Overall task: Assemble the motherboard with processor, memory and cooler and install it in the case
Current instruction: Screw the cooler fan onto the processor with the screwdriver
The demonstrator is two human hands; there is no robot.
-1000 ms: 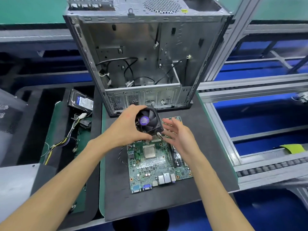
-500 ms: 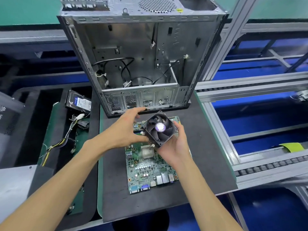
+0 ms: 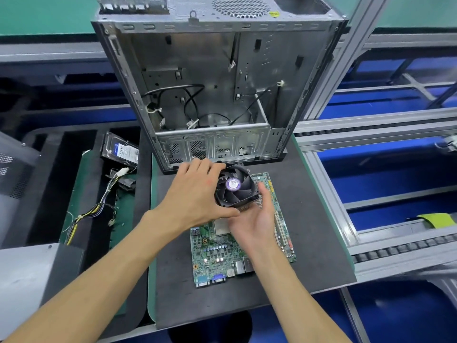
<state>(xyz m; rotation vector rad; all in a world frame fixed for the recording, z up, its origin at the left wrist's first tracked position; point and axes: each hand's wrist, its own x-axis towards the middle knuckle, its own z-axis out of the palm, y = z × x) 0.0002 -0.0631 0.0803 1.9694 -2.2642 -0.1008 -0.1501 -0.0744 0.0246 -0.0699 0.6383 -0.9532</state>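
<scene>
Cooler [image 3: 234, 188] held tilted above motherboard [image 3: 243, 243], over its far half. L hand [image 3: 195, 196] gripped fan's left side, R hand [image 3: 257, 219] cupped underneath, prob. to line up w/ processor [image 3: 221, 225]. Case [image 3: 212, 95] stood behind motherboard, open.

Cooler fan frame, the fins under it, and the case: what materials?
Cooler fan frame: looks like matte black moulded plastic. Fins beneath: thin, ribbed, probably bare metal, mostly hidden by the hands. Case: unpainted grey sheet metal, dull sheen, stamped slots and perforations.
</scene>
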